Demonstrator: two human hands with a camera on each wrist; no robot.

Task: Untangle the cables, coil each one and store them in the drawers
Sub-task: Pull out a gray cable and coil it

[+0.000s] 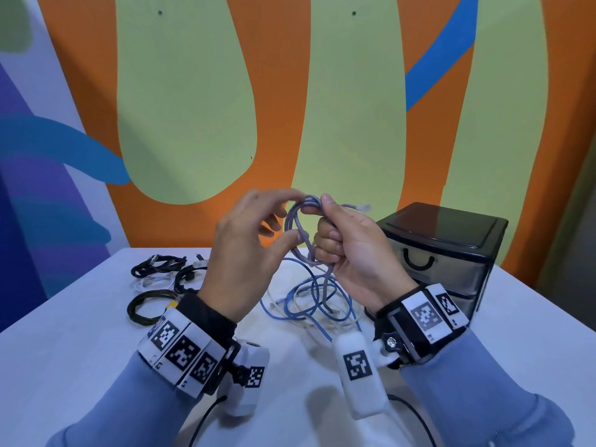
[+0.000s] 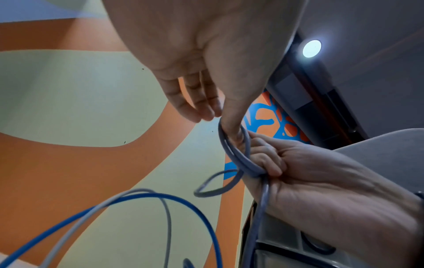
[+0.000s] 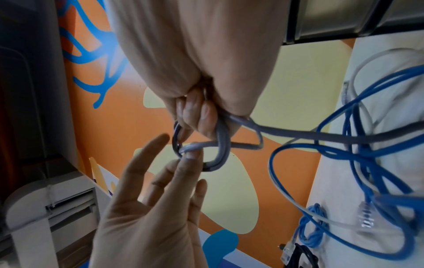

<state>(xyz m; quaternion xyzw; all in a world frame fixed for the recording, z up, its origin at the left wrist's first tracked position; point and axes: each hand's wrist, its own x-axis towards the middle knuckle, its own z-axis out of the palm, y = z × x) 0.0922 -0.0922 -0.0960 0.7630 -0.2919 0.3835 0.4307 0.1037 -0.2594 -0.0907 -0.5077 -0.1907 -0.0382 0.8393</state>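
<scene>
I hold a grey-lilac network cable [image 1: 295, 221] above the table as a small coil of a few loops. My right hand [image 1: 335, 240] grips the coil's right side, fingers curled round the strands and thumb on top. A clear plug [image 1: 364, 208] sticks out past that thumb. My left hand [image 1: 277, 217] has relaxed fingers, and one digit [image 2: 231, 128] reaches into the loop and touches the strands. The cable's tail [image 1: 327, 275] drops into a tangle with a blue cable [image 1: 322, 298] and a pale one [image 3: 358, 76] on the table. The right wrist view shows the coil [image 3: 221, 145] under my right fingers.
A black drawer unit [image 1: 451, 250] with translucent drawers stands at the right, and its top drawer looks closed. Black coiled cables [image 1: 158, 266] and a dark coil [image 1: 151, 306] lie at the left of the white table [image 1: 80, 333], with a white cable among them. A painted wall runs behind.
</scene>
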